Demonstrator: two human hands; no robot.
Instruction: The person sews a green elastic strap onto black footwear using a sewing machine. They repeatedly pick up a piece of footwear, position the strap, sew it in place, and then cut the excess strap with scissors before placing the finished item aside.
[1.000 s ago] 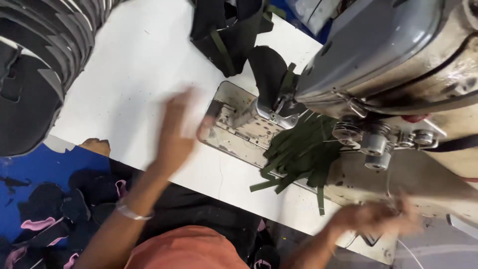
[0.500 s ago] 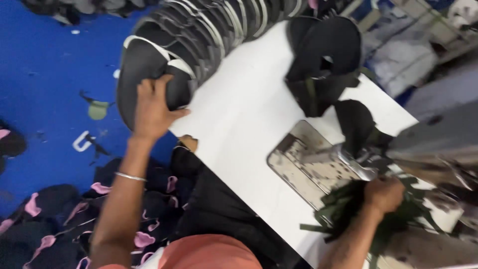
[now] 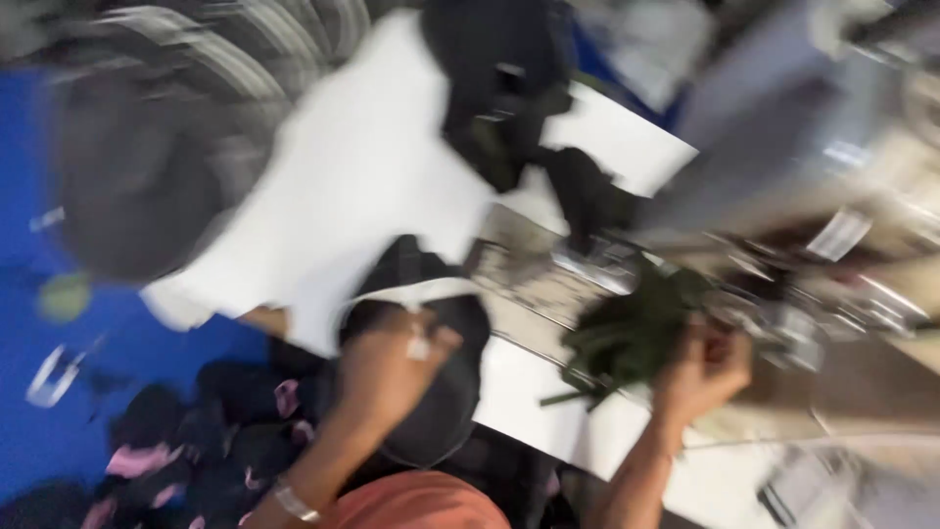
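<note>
The left hand point(image 3: 387, 367) is gripping a black cap piece point(image 3: 421, 353), a rounded dark shape with a pale band running along its upper edge, and is holding it over the near edge of the white table point(image 3: 352, 186). The piece is lying with its long axis running roughly from the table edge down toward the person's body, its pale-banded end pointing up toward the metal bed of the sewing machine point(image 3: 783, 196); motion blur is hiding the finer outline. The fingers are curling over the piece's upper half, with the thumb side toward the machine. The right hand point(image 3: 700, 367) is closing around a bundle of dark green strips point(image 3: 627, 333) lying just in front of the machine's needle area, the strips fanning down and to the left across the table. A stack of black cap pieces point(image 3: 147, 167) with light edges is sitting at the far left end of the table, well apart from the held piece. More black fabric point(image 3: 499, 88) is lying heaped at the far side of the table. No bin or tray is showing clearly; dark and pink pieces point(image 3: 166, 441) are lying loose on the blue floor point(image 3: 29, 294).
</note>
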